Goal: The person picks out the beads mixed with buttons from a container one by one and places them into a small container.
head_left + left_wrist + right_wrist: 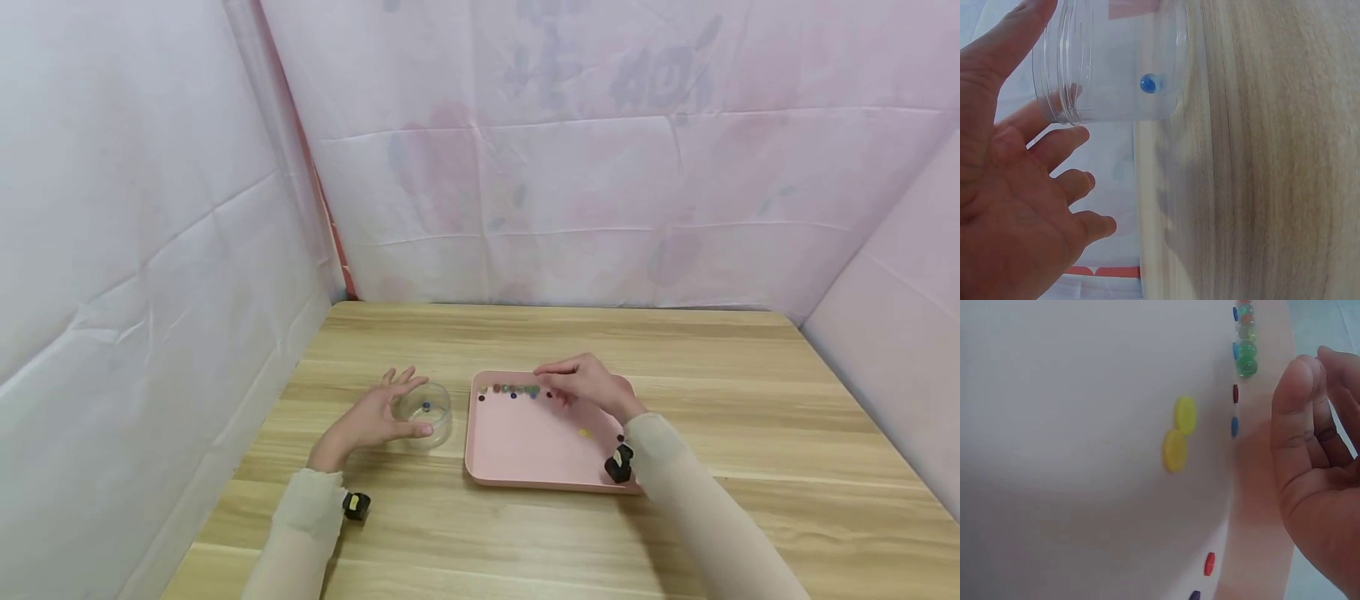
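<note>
In the head view my left hand (375, 414) reaches around a clear plastic jar (438, 429), its thumb and forefinger curved about the rim. One blue marble (1148, 83) lies at the bottom of the jar; the other fingers of that hand spread loosely beside it. My right hand (581, 383) hovers over the far side of a pink tray (525, 454), thumb and fingertips brought together. Whether something small is between those tips, I cannot tell. Just left of them, glass marbles (1247, 366) in green and other colours line up along the tray's far wall.
Small flat discs lie in the tray: two yellow counters (1174, 451) near the middle, blue and dark red pieces by the marble row, and a red one (1209, 564). The wooden table (480, 542) meets hanging white cloths (570, 183) at the back and sides.
</note>
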Demonstrator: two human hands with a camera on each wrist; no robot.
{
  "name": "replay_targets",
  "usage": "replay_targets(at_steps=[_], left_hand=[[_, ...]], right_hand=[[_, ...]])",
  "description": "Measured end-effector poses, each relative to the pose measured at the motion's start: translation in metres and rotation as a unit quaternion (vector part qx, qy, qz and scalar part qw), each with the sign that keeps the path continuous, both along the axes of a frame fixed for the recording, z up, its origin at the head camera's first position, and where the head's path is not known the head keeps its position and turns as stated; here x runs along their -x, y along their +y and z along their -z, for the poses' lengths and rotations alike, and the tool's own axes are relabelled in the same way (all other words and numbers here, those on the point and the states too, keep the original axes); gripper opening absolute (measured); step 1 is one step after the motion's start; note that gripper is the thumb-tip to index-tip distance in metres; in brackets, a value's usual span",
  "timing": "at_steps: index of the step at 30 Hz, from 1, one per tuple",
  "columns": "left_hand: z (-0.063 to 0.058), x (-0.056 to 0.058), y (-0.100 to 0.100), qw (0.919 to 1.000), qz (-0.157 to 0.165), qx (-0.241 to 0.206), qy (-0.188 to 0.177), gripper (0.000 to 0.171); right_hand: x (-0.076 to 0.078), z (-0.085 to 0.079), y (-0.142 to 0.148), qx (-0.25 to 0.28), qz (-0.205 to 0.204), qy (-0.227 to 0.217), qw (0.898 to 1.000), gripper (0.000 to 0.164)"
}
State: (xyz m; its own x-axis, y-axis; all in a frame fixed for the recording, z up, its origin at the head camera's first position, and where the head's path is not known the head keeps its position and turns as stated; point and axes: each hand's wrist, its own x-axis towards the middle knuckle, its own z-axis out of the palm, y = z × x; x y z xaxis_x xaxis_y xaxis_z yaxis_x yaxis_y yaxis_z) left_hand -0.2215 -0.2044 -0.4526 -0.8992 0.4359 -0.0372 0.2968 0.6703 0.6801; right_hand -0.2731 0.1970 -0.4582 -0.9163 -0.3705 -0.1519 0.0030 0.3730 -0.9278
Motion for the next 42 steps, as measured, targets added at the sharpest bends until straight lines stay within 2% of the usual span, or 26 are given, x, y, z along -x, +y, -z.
replay_targets(at_steps=[10,20,34,38,42], left_hand=[[-0.001,0.001,0.000,0.9999,-0.006,-0.003,-0.009,0.092],[0.001,0.003,-0.001,0.9998,-0.003,-0.020,-0.002,0.091],[-0.001,0.004,-0.002,1.0000,-0.002,-0.007,-0.006,0.094],[-0.002,0.004,-0.002,0.9999,-0.003,-0.008,-0.008,0.093],[-0.002,0.004,-0.002,0.9999,0.000,-0.010,-0.006,0.092]], right_hand=[[-0.001,0.008,0.001,0.009,-0.019,-0.017,1.000,0.035],[-0.002,0.008,0.000,-0.042,-0.009,-0.037,0.998,0.035],[-0.003,0.006,-0.006,-0.061,-0.001,-0.036,0.997,0.030],[-0.003,0.007,-0.010,-0.081,0.011,-0.027,0.996,0.026],[-0.003,0.009,-0.015,-0.115,0.016,0.013,0.993,0.023]])
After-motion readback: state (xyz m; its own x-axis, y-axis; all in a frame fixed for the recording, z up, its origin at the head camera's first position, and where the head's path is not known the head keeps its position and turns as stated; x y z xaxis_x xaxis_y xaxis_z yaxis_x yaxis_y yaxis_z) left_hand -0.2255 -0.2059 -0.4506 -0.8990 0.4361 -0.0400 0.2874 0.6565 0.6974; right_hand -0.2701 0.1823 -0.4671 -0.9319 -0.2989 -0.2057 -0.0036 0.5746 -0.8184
